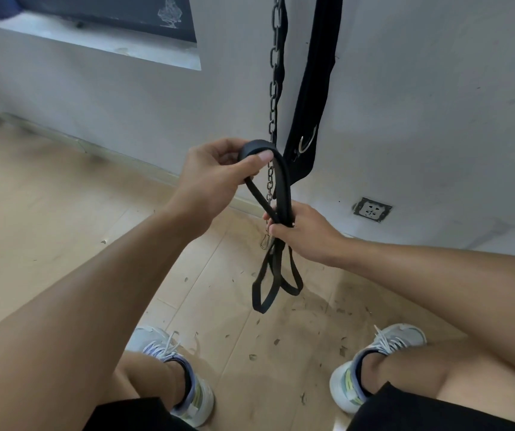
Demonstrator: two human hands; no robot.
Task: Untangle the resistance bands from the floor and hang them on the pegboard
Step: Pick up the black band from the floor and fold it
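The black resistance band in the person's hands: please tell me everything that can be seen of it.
The black resistance band is a flat, matte strap that looks like rubber. It is held in the air in front of a pale wall. The left hand pinches its top bend, where it folds into an arch. The right hand grips the strands bunched together lower down. Below that hand, loops hang free above the wooden floor, not touching it.

Matt black rubber band (pixel 282 181); metal chain (pixel 274 88); wood floor (pixel 47 213).
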